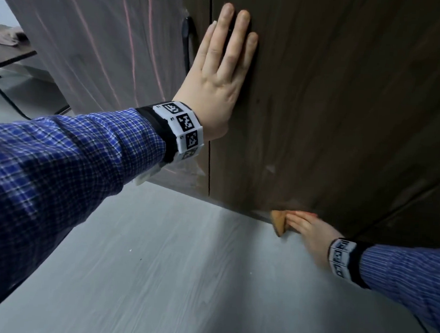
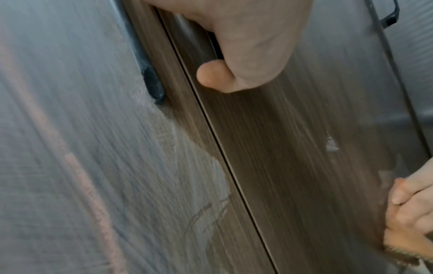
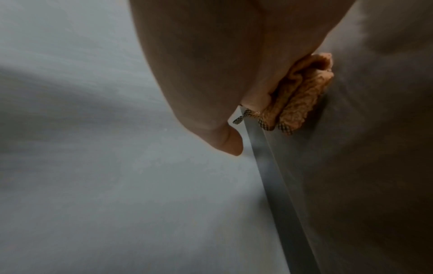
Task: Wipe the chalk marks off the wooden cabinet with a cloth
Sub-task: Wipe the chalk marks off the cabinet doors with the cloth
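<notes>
The wooden cabinet [image 1: 346,97] has two doors. My left hand [image 1: 227,53] lies flat on the right door beside the seam, fingers straight, its thumb [image 2: 212,76] by the seam. My right hand [image 1: 304,224] grips a bunched orange cloth [image 1: 278,221] and presses it against the bottom edge of the right door. The cloth [image 3: 297,100] shows under the fingers in the right wrist view, and the cloth [image 2: 398,242] shows at the lower right of the left wrist view. Pink chalk lines [image 1: 132,45] and white smears [image 2: 206,176] cover the left door. A small white mark [image 1: 270,168] sits on the right door above the cloth.
A black door handle [image 1: 186,40] sits on the left door just left of my left hand. Grey floor [image 1: 156,265] runs under the cabinet. A dark folding table [image 1: 12,53] with a brown rag stands at the far left, a cable beneath it.
</notes>
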Available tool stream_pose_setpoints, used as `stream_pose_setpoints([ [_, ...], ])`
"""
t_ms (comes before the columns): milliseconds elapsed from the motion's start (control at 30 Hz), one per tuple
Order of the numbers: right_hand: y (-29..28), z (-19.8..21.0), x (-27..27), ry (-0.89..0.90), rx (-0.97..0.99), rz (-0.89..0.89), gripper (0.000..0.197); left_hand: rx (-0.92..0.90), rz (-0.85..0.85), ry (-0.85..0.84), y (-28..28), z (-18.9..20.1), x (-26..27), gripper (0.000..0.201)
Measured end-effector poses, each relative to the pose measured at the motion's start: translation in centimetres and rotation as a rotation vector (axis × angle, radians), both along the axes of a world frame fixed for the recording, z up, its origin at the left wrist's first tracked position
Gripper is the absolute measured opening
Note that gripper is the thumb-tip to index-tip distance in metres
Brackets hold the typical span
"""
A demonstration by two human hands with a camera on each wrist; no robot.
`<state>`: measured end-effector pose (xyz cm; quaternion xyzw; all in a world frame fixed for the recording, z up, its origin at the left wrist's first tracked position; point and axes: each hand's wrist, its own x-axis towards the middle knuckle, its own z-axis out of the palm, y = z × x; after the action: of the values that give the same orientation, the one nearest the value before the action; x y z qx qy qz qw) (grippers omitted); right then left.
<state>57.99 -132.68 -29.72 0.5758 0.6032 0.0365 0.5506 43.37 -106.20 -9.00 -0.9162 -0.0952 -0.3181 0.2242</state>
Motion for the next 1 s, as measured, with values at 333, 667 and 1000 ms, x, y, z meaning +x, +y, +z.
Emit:
stream_pose_setpoints([
  [333,-6.4,5.7,1.7,0.094,0.034,-0.200,0.058,-0.013,-0.003,0.023,-0.2,-0.2,0.1,0.077],
  [667,-1.2,1.5,0.6,0.240,0.262,-0.114,0.058,0.010,0.063,0.056,0.4,-0.7,-0.2,0.076],
  [1000,-6.0,-0.2,3.6,0.178,0.034,-0.130,0.057,-0.016,0.081,0.036,0.1,-0.9,0.0,0.087],
])
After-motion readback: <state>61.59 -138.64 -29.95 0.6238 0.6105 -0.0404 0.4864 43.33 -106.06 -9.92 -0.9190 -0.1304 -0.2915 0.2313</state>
